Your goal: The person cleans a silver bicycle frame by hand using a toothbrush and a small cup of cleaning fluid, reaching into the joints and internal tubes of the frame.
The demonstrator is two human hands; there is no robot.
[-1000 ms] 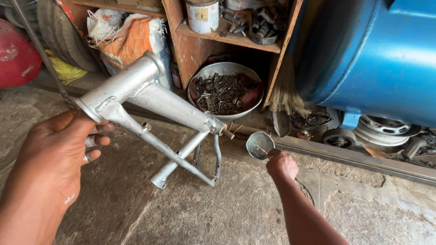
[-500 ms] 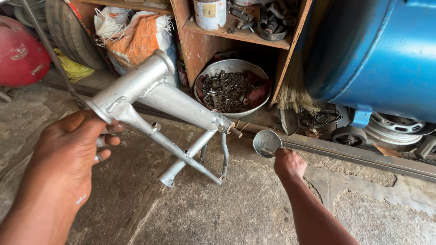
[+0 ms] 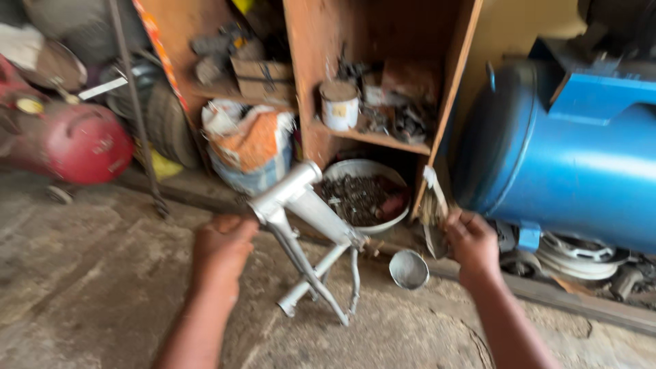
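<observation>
On the concrete floor [image 3: 102, 273], left hand [image 3: 222, 249] gripped the silver frame [image 3: 307, 225] one-handed; right hand's [image 3: 471, 242] fingers closed on a brush [image 3: 432, 205]. Frame might tip.

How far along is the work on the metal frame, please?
Done: the frame looks silver all over, with no bare patches visible, though the picture is blurred. In hand: the left hand steadies it by its upper end; the right hand is at the brush leaning on the shelf, grip unclear. Left: the tin sits open on the floor, so perhaps touch-ups.
</observation>
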